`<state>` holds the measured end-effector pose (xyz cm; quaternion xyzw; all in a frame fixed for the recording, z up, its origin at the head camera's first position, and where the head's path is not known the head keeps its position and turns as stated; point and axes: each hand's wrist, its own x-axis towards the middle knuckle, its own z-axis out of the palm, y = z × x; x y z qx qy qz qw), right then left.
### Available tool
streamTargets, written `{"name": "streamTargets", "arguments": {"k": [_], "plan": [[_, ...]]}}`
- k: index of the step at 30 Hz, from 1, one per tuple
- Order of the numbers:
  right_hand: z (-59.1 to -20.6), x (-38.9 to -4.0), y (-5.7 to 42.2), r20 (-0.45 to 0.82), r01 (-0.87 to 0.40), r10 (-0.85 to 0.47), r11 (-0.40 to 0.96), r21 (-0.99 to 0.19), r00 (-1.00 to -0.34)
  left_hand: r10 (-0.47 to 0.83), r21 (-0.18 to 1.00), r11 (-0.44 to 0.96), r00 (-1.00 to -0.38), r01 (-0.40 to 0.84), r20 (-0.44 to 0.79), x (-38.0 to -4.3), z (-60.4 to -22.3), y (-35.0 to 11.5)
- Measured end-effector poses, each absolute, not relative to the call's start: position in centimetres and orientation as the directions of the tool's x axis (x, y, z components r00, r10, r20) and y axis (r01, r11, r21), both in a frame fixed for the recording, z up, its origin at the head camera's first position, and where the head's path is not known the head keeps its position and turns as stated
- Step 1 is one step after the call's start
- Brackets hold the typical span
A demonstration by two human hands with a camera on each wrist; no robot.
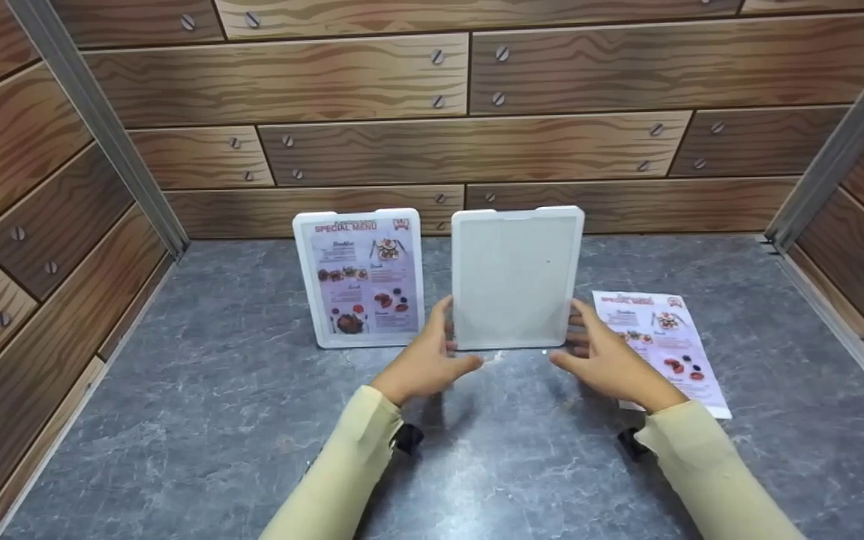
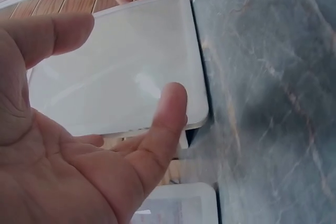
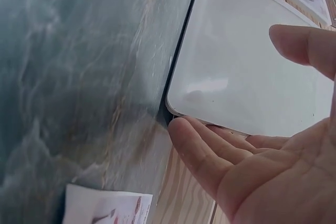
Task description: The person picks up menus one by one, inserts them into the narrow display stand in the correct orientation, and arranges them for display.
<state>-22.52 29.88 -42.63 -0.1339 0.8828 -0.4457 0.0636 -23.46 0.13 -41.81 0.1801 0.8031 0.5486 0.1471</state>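
Observation:
A blank white menu holder (image 1: 514,277) with a raised rim stands upright at the middle of the table, leaning slightly back. My left hand (image 1: 424,364) is at its lower left edge, fingers along the side and thumb held off in front. On the opposite side, my right hand (image 1: 604,364) has its fingers at the lower right edge, thumb also apart from the panel. In the right wrist view, the fingertips (image 3: 181,129) sit right by the holder's bottom corner. Left of it stands a matching holder (image 1: 308,300) showing a printed "Special Menu" sheet (image 1: 361,281).
A loose menu sheet (image 1: 676,337) lies on the grey marbled table (image 1: 214,442) to the right, partly behind my right hand and forearm. Wood-patterned panels (image 1: 372,82) wall in the back and both sides, with metal corner strips (image 1: 94,127) between them.

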Motion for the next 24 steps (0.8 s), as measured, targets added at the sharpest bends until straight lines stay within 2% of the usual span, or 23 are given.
{"name": "streamTargets", "arguments": {"k": [13, 19, 24], "plan": [[-42.3, -22.2, 29.4, 0.021, -0.216, -0.317, 0.594, -0.775, -0.948, 0.446, 0.909, 0.397, -0.892, 0.126, -0.071, -23.4, -40.3, -1.5], [-41.3, -22.3, 31.7, 0.03, -0.237, -0.276, 0.758, -0.607, -0.961, 0.368, 0.896, 0.406, -0.93, 0.179, 0.019, -23.5, -39.7, -1.5], [-41.4, -23.0, 35.5, 0.026, -0.19, -0.203, 0.852, -0.488, -0.979, 0.409, 0.877, 0.391, -0.907, 0.279, 0.106, -23.4, -39.8, -1.0]]}}
